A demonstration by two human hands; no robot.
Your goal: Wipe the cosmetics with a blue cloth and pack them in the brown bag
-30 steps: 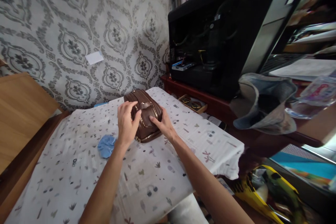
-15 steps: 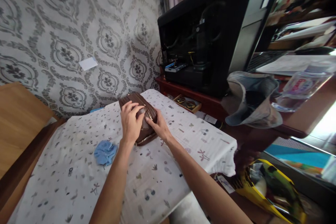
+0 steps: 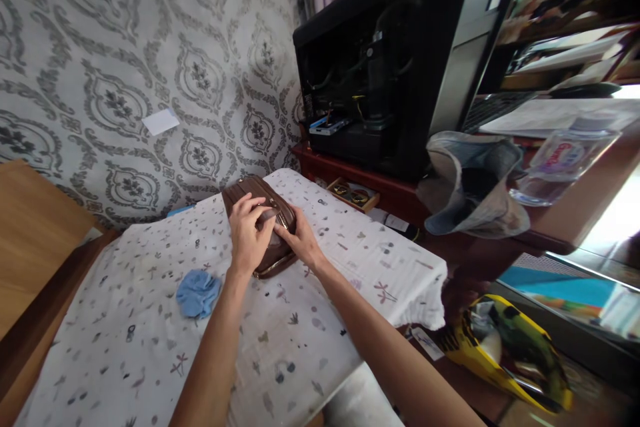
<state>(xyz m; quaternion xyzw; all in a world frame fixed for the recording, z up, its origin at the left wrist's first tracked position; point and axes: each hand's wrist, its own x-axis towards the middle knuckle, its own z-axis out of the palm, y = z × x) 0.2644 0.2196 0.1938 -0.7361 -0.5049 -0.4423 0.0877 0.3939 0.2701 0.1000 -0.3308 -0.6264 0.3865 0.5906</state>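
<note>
A brown leather pouch [image 3: 250, 190] with gold zippers lies on a table under a white patterned cloth [image 3: 150, 320]. My left hand [image 3: 247, 237] rests on top of the pouch, fingers curled over its front. My right hand [image 3: 299, 241] holds the pouch's right side, fingers pinched near a zipper. A crumpled blue cloth [image 3: 198, 293] lies on the table to the left of my left hand.
A black open computer case [image 3: 380, 60] stands on a dark red wooden stand [image 3: 400, 193] at the right. A grey bag [image 3: 470, 180] and a plastic bottle [image 3: 565, 160] sit further right. A yellow-green object [image 3: 515, 347] lies on the floor. Patterned wallpaper is behind.
My left hand has slid from the pouch's left edge onto its top, closer to my right hand. The view has shifted slightly; the pouch stays in place.
</note>
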